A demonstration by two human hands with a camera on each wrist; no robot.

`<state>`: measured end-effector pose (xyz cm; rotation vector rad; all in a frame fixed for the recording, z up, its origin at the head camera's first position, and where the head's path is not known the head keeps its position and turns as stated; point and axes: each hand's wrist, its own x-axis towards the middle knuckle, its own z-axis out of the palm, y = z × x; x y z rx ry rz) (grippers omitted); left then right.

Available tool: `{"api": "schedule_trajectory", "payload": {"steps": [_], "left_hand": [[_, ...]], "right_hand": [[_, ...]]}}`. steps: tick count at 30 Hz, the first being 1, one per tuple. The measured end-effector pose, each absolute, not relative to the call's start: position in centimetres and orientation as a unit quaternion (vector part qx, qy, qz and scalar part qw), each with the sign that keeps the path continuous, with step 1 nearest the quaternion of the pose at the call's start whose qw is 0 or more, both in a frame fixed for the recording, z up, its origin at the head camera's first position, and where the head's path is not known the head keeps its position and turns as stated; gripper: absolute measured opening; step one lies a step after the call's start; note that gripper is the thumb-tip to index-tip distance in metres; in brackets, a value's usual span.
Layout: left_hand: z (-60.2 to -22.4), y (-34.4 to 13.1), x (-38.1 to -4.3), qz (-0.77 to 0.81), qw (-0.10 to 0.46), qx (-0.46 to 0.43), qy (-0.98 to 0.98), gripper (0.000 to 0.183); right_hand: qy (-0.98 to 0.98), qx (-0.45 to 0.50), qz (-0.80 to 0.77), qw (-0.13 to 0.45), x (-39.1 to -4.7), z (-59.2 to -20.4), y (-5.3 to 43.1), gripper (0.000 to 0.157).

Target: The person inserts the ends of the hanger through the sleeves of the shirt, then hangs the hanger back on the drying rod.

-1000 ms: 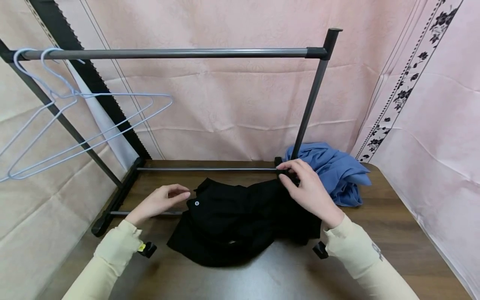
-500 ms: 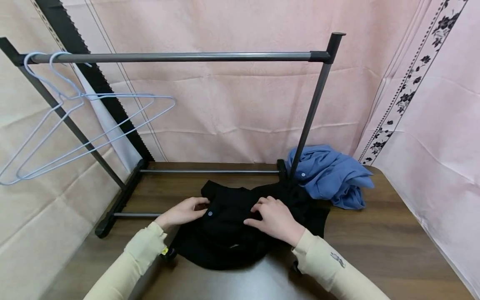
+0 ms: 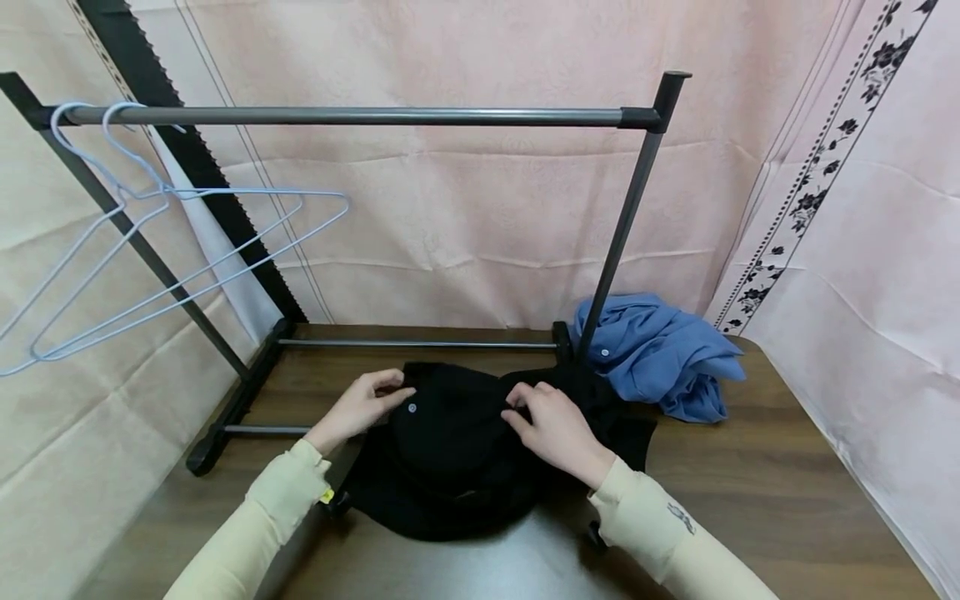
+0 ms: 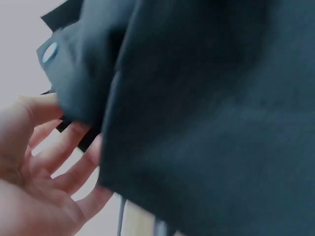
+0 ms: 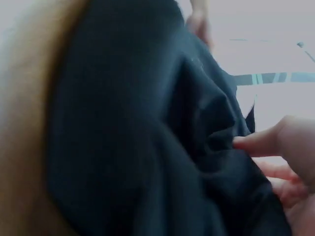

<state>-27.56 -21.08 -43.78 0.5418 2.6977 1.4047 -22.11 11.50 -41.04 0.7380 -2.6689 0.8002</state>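
A black garment with a button [image 3: 412, 408], seemingly a shirt [image 3: 457, 454], hangs bunched between both hands over the front of the table. My left hand [image 3: 356, 411] pinches its upper left edge close to the button. In the left wrist view that hand [image 4: 54, 167] has its thumb in front of the dark cloth and its fingers behind. My right hand [image 3: 557, 432] grips a fold at the garment's middle right. Thumb and fingers of that hand [image 5: 288, 157] close on creased cloth in the right wrist view. The rest of the shirt trails to the right.
Behind the shirt stands a dark metal clothes rack [image 3: 390, 117], with two light-blue wire hangers [image 3: 255, 193] at the left of its bar. A crumpled blue garment [image 3: 663, 358] lies by the rack's right foot on the wooden table [image 3: 765, 500]. Pink curtains [image 3: 465, 217] enclose the back.
My right hand has moved left and down from the rack's right foot onto the middle of the shirt. My left hand has come right and taken hold by the button.
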Motion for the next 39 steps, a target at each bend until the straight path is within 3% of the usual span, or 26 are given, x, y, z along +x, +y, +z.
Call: {"api": "schedule_trajectory", "payload": {"steps": [7, 18, 29, 34, 39], "left_hand": [[-41.0, -22.4, -28.2, 0.528, 0.015, 0.155, 0.835, 0.037], [-30.4, -21.1, -27.8, 0.556, -0.135, 0.206, 0.794, 0.021], [-18.9, -19.7, -27.6, 0.649, -0.274, 0.285, 0.65, 0.008], [-17.9, -19.4, -26.5, 0.634, -0.293, 0.284, 0.657, 0.007], [-21.5, -19.6, -25.3, 0.488, -0.3, 0.253, 0.78, 0.012]], "right_hand": [[-0.889, 0.247, 0.333, 0.194, -22.6, -36.5, 13.6, 0.015], [-0.818, 0.272, 0.371, 0.345, -24.2, -28.0, 15.7, 0.015], [-0.748, 0.315, 0.374, 0.449, -25.7, -20.6, 15.2, 0.022], [-0.73, 0.323, 0.369, 0.477, -25.5, -18.9, 15.5, 0.023], [-0.749, 0.325, 0.363, 0.449, -25.8, -21.9, 16.3, 0.019]]}}
